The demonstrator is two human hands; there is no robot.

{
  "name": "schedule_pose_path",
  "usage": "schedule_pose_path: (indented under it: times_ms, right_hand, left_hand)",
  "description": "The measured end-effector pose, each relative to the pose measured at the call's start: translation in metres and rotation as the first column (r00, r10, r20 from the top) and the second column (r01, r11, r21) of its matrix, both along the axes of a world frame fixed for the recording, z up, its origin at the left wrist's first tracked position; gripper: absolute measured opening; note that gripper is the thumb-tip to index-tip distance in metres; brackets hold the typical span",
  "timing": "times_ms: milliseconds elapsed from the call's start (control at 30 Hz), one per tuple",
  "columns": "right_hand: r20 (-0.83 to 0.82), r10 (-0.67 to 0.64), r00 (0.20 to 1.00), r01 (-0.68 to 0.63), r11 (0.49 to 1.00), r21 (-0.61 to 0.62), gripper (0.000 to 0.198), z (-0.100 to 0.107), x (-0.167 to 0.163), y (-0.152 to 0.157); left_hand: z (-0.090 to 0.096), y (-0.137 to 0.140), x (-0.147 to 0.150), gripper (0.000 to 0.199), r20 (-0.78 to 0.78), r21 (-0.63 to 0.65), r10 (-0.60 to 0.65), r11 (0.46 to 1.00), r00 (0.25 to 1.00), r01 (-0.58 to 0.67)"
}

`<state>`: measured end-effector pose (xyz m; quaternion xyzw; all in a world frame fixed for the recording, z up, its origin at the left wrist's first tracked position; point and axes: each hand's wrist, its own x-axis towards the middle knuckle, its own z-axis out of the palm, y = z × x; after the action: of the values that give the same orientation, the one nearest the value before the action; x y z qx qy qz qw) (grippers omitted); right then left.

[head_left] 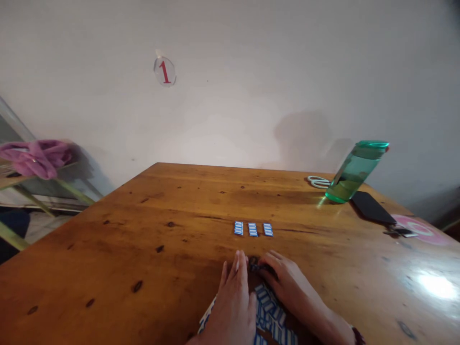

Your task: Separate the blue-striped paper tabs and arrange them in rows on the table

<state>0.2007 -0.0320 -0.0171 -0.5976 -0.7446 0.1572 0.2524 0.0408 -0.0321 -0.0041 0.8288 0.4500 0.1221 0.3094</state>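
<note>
My left hand [235, 297] lies with its fingers stretched forward, over part of a loose heap of small blue-and-white striped pieces [271, 311]. To its right, my right hand [289, 278] rests at the heap's other side, its fingers bent together toward the left fingertips. A small dark patch [253, 264] shows between the two hands; I cannot tell what it is or whether the right fingers hold it. Just beyond the fingertips, three striped pieces lie in a row: a left one [238, 228], a middle one [252, 229] and a right one [268, 229].
A green water bottle [355, 171] stands at the back right of the wooden table [118, 249]. By it are a white looped cord [318, 182], a black phone-like slab [372, 207] and a pink round mat [427, 231]. Pink cloth [39, 155] lies off to the left.
</note>
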Motion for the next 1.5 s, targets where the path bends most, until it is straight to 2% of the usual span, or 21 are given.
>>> schedule_pose_path:
  times_ms: [167, 633, 900, 1233, 1500]
  right_hand:
    - [0.025, -0.014, 1.000, 0.014, 1.000, -0.003, 0.014, 0.000, -0.001, 0.000]
    - [0.020, 0.000, 1.000, 0.000, 1.000, -0.004, 0.015, 0.002, -0.003, -0.001]
    - [0.017, -0.002, 1.000, 0.002, 1.000, -0.013, 0.014, 0.003, -0.004, 0.000]
    - [0.042, -0.008, 0.999, 0.009, 1.000, -0.026, 0.014, 0.002, -0.002, 0.000]
    - [0.066, -0.002, 0.998, 0.004, 1.000, -0.025, 0.017, 0.004, -0.003, -0.001]
  left_hand:
    - [-0.001, -0.002, 0.000, 0.066, -0.001, -0.008, -0.033, 0.999, 0.999, 0.033]
    - [0.006, -0.004, 0.005, 0.072, -0.043, -0.093, -0.016, 0.996, 0.999, 0.012]
    - [-0.004, -0.006, 0.004, 0.075, 0.013, -0.081, -0.045, 0.996, 0.999, 0.046]
    - [-0.006, -0.004, 0.002, 0.073, 0.016, -0.100, -0.012, 0.995, 1.000, 0.013]
    - [-0.008, -0.005, 0.001, 0.071, 0.067, -0.055, -0.011, 0.998, 0.998, 0.015]
